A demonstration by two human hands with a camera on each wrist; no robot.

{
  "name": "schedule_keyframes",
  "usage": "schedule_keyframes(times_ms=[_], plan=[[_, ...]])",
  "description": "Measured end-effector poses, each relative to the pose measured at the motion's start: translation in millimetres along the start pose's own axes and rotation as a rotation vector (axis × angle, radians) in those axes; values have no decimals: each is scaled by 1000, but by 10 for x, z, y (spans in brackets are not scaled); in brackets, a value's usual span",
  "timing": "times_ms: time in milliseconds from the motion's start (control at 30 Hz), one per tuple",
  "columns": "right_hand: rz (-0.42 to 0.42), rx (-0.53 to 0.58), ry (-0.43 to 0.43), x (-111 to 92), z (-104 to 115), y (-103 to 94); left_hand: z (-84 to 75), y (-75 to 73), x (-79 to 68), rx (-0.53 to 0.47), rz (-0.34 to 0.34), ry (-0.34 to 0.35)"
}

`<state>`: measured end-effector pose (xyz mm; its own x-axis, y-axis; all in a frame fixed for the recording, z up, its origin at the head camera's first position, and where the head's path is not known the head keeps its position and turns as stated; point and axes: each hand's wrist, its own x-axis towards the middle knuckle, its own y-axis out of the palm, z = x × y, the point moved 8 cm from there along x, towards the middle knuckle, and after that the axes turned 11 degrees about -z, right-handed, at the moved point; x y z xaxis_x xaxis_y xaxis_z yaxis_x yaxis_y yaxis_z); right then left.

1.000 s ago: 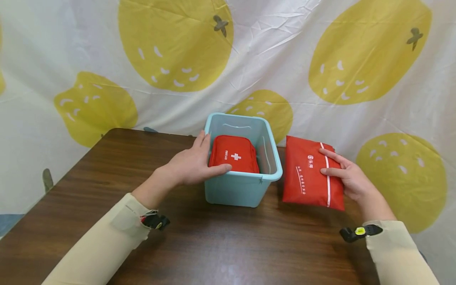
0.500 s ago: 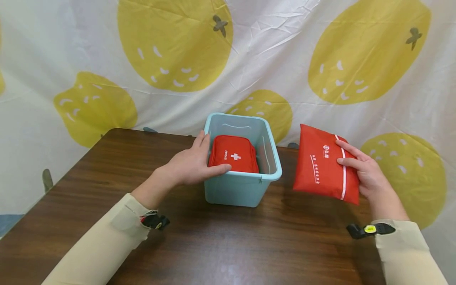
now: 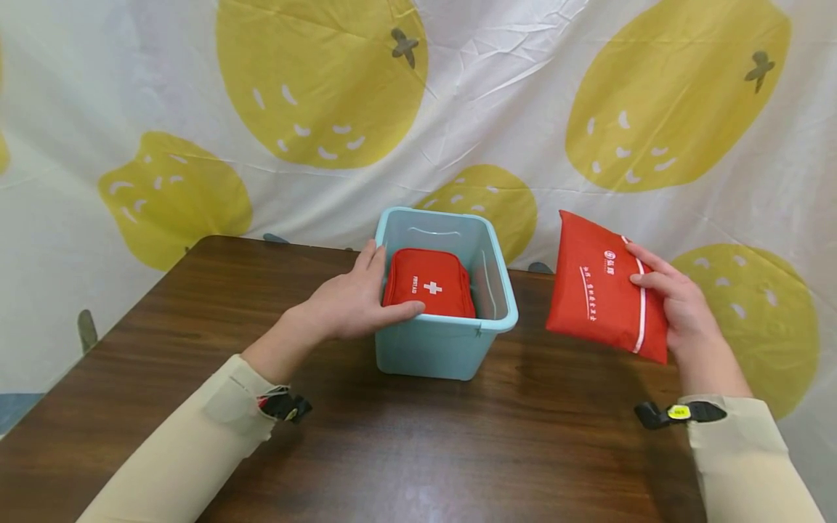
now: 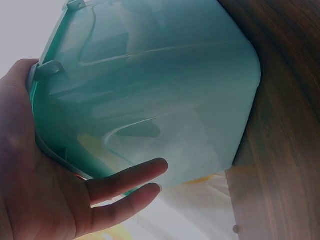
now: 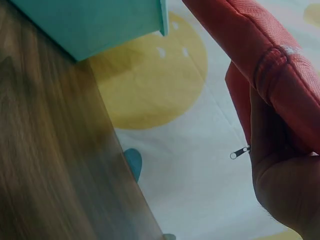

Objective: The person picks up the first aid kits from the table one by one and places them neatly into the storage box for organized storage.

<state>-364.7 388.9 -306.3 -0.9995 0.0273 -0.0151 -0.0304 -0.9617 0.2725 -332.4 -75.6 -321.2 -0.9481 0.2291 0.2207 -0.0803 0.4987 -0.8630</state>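
A light blue plastic bin (image 3: 425,349) stands on the table, holding a red first aid pouch (image 3: 428,283) with a white cross. My left hand (image 3: 346,301) rests at the bin's near left corner. Its thumb lies across the near rim, and fairly straight fingers extend along the left side. In the left wrist view, two fingers (image 4: 127,180) spread beside the bin's outer wall. To the right, my right hand (image 3: 680,305) grips a flat red zippered pouch (image 3: 598,290) by its right edge, thumb on its front. This pouch is raised and tilted, apart from the bin.
The dark wooden table (image 3: 425,457) reaches towards me, with its far edge just behind the bin. A white cloth with yellow lemons (image 3: 320,80) hangs at the back. The pouch's zipper pull (image 5: 240,152) dangles in the right wrist view.
My right hand has carried the flat red pouch up and to the right, away from the bin, tilting it slightly. My left hand and the bin have stayed still.
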Motion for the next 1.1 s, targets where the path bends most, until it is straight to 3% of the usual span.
schedule_keyframes(times_ms=[267, 667, 1100], plan=[[-1, 36, 5, 46, 69, 130, -1, 3, 3, 5, -4, -1], [88, 149, -1, 107, 182, 492, 4, 5, 0, 11, -5, -3], [97, 41, -52, 152, 190, 910, 5, 3, -7, 5, -6, -7]])
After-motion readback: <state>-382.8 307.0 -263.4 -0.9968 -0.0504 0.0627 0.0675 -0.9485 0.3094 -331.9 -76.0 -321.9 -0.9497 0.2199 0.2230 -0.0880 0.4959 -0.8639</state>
